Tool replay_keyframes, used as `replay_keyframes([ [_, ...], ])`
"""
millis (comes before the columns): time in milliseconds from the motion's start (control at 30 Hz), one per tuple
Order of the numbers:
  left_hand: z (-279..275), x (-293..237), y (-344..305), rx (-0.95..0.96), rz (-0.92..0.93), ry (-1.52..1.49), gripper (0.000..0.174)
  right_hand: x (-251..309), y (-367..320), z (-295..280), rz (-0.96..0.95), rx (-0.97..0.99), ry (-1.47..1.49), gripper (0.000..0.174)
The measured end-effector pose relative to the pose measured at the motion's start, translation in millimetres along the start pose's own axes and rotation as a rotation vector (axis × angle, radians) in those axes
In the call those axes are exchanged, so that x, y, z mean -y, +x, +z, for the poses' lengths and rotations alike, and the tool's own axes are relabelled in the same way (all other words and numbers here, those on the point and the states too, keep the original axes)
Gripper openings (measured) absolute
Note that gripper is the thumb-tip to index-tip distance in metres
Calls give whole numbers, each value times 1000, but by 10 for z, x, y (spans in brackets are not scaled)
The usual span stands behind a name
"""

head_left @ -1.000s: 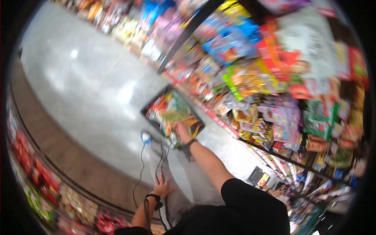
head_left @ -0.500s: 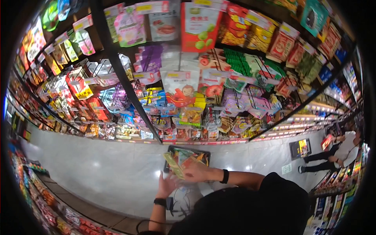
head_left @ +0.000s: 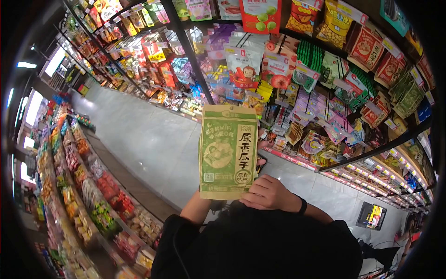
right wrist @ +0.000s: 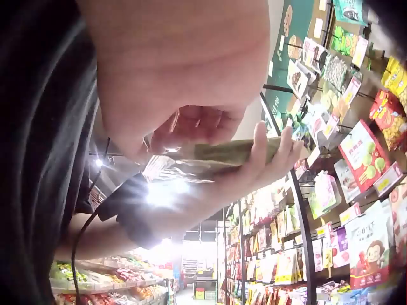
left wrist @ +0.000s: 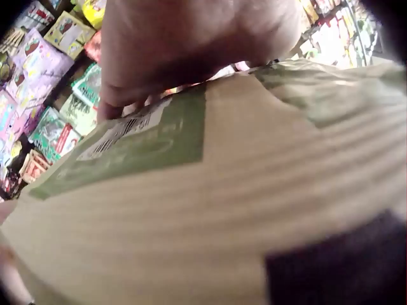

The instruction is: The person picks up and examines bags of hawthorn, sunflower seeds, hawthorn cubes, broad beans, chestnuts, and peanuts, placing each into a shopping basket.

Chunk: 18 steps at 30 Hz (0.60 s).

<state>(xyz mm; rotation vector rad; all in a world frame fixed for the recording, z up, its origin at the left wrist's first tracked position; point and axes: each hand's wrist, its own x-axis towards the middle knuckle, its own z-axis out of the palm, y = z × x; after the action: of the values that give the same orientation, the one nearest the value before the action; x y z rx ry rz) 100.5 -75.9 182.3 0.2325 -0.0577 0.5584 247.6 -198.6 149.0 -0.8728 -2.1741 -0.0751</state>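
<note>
A kraft-paper bag of seeds (head_left: 227, 153) with a green printed front stands before my chest in the head view, its face turned up to me. My right hand (head_left: 271, 193) grips its lower right corner with curled fingers. Behind the bag is my left hand (right wrist: 238, 181), mostly hidden in the head view. The right wrist view shows it beneath the bag, fingers bent up round the edge. In the left wrist view the bag's back shows a green panel and a barcode (left wrist: 124, 135).
Shelves of hanging snack packets (head_left: 241, 65) rise in front, with a price-label rail (head_left: 297, 161) along the bottom. To the left runs a curved bin display (head_left: 100, 204). A black basket (head_left: 364, 215) with packets sits on the floor (head_left: 144, 144) at right.
My right hand has lifted the seed bag from the black basket on the floor up to chest height. My left hand has come from my leg to the bag, and its front now faces me.
</note>
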Motion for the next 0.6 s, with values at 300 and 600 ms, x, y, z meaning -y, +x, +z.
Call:
replay_keyframes([
  [300,305,1000,189,25,-240,44,64,384,-944,-752,110,-148,-121,38],
  [600,-124,1466,610,-121,-127,1108,73,447,-1569,-683,1143,-750,1450,67],
])
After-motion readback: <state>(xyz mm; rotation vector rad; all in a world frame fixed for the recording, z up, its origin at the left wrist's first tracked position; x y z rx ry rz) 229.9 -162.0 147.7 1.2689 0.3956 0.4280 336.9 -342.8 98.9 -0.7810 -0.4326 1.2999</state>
